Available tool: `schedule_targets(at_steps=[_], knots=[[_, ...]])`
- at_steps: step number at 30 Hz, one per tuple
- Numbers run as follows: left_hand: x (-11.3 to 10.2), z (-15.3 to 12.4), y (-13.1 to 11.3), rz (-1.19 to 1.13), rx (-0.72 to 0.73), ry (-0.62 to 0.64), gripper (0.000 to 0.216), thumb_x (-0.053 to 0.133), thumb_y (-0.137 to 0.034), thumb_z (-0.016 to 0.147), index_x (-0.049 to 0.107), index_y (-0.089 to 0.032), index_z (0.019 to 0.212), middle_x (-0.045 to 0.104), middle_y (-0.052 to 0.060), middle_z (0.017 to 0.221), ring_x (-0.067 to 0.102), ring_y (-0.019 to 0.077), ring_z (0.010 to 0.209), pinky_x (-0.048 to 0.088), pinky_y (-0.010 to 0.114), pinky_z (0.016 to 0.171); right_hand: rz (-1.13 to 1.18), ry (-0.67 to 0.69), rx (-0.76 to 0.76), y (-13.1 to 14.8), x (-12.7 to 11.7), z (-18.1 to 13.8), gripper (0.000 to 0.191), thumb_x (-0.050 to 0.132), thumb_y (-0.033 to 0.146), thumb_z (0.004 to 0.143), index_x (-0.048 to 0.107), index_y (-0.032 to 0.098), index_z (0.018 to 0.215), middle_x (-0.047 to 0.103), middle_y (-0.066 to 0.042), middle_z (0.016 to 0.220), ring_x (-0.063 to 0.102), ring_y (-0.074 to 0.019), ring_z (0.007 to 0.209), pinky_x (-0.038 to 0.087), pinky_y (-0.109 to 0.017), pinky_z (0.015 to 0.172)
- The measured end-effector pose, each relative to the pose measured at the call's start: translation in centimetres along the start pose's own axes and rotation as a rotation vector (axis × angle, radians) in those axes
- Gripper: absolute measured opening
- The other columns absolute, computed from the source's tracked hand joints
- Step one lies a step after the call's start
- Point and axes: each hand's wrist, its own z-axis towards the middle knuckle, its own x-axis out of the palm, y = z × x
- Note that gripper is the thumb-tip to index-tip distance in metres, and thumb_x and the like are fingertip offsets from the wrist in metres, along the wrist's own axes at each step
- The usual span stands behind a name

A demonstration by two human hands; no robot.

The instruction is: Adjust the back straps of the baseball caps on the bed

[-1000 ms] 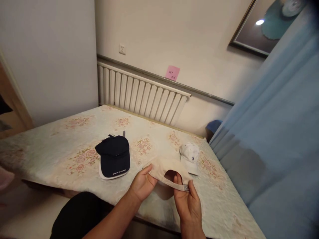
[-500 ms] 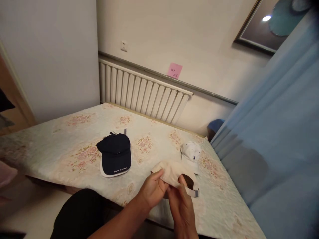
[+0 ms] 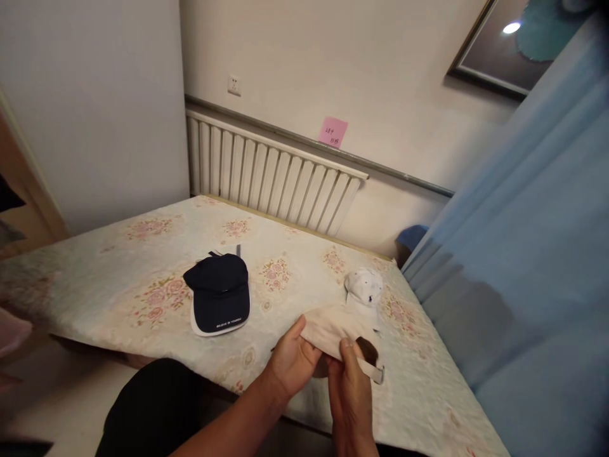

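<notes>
Both hands grip a cream baseball cap above the bed's near right part. My left hand is closed on the cap's left edge, thumb on top. My right hand pinches the lower edge beside the back opening, its thumb over the fabric. The cap's strap with a metal buckle hangs out to the right; its brim is mostly hidden. Just behind it lies a white cap with a small dark logo. Further left a navy cap rests on the bed, brim toward me, with white lettering on the brim.
The bed has a pale floral cover. A radiator and wall stand behind it, with a pink note above. A blue curtain hangs at the right. My dark-clothed knee is at the near edge.
The cream cap has shifted slightly right and turned a little in my hands. My right thumb now lies on top of its edge. The other caps stay put.
</notes>
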Motion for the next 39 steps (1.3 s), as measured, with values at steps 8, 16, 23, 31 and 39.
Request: schedule_targets(at_steps=[8, 16, 23, 31, 39], knots=[[-0.3, 0.4, -1.2, -0.041, 0.073, -0.019, 0.041, 0.040, -0.026, 0.095, 0.046, -0.003, 0.129, 0.070, 0.012, 0.104, 0.066, 0.0183, 0.098, 0.049, 0.031, 0.094, 0.114, -0.029, -0.009, 0.7, -0.2, 0.1, 0.055, 0.063, 0.038, 0.078, 0.053, 0.014, 0.126, 0.064, -0.008, 0.117, 0.058, -0.0226, 0.111, 0.043, -0.040, 0.101], [-0.8, 0.4, -1.1, -0.055, 0.056, -0.078, 0.044, 0.040, -0.018, 0.093, 0.040, -0.003, 0.135, 0.072, 0.010, 0.096, 0.068, 0.0164, 0.091, 0.051, 0.028, 0.089, 0.349, 0.036, -0.030, 0.8, 0.0, 0.0, 0.049, 0.058, 0.031, 0.083, 0.049, 0.019, 0.129, 0.057, -0.008, 0.129, 0.053, -0.0225, 0.118, 0.037, -0.048, 0.106], [-0.4, -0.4, 0.6, -0.037, 0.012, -0.090, 0.044, 0.045, -0.015, 0.089, 0.043, -0.004, 0.131, 0.071, 0.012, 0.096, 0.068, 0.0179, 0.090, 0.048, 0.032, 0.093, 0.284, -0.013, 0.079, -1.0, 0.5, -1.2, 0.056, 0.063, 0.036, 0.080, 0.048, 0.020, 0.131, 0.060, -0.009, 0.127, 0.053, -0.0220, 0.119, 0.033, -0.047, 0.108], [-0.9, -0.1, -0.6, -0.005, 0.083, -0.037, 0.038, 0.048, -0.016, 0.088, 0.051, -0.007, 0.125, 0.070, 0.011, 0.103, 0.067, 0.0177, 0.093, 0.050, 0.030, 0.089, 0.354, 0.038, 0.034, -0.5, 0.9, -0.6, 0.056, 0.056, 0.032, 0.084, 0.040, 0.026, 0.137, 0.056, -0.005, 0.132, 0.051, -0.0211, 0.122, 0.039, -0.049, 0.104], [-0.5, -0.1, -3.1, 0.026, 0.215, -0.073, 0.045, 0.048, -0.007, 0.084, 0.049, -0.009, 0.130, 0.069, 0.011, 0.108, 0.067, 0.0197, 0.094, 0.053, 0.030, 0.085, 0.424, 0.113, 0.021, 1.0, -0.5, -0.3, 0.056, 0.057, 0.026, 0.083, 0.041, 0.028, 0.137, 0.055, -0.005, 0.134, 0.048, -0.0210, 0.124, 0.036, -0.050, 0.106]])
